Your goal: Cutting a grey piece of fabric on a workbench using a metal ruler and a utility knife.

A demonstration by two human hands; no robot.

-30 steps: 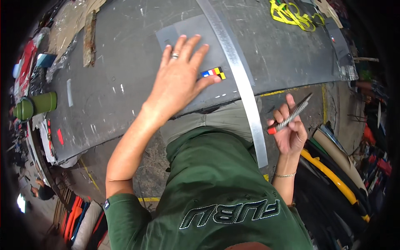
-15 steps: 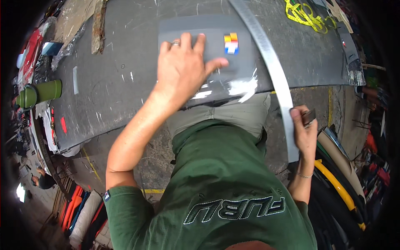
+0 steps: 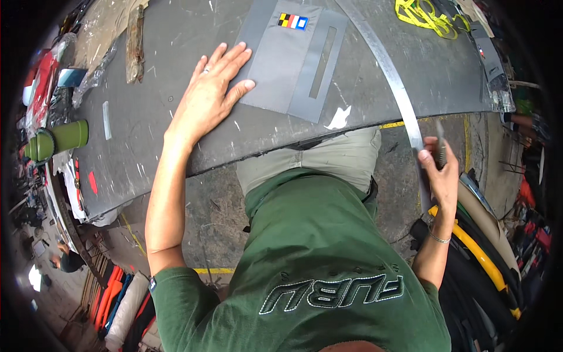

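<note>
A grey fabric panel [image 3: 272,70] lies tilted on the dark table [image 3: 193,117]. It carries a small multicoloured patch [image 3: 292,22] and, on its right side, a long narrow slot [image 3: 323,61]. My left hand [image 3: 214,94] rests flat on the table, fingers stretched out, their tips at the panel's left edge. To the right, a long metal ruler [image 3: 394,82] runs off the near table edge. My right hand [image 3: 441,170] closes at its near end, thumb against it. The same hand holds a slim knife-like tool [image 3: 440,146], its thin tip pointing away; its exact kind is unclear.
A yellow measuring tape [image 3: 425,17] lies tangled at the far right. At the left are a green bottle [image 3: 64,139], a wooden stick [image 3: 135,44] and a red scrap [image 3: 92,182]. Rolls of material [image 3: 126,305] stand below the table on both sides.
The panel has turned and shifted away from me, its patch now farther off. My left hand has moved left off it. My right hand has moved slightly right with the ruler's end.
</note>
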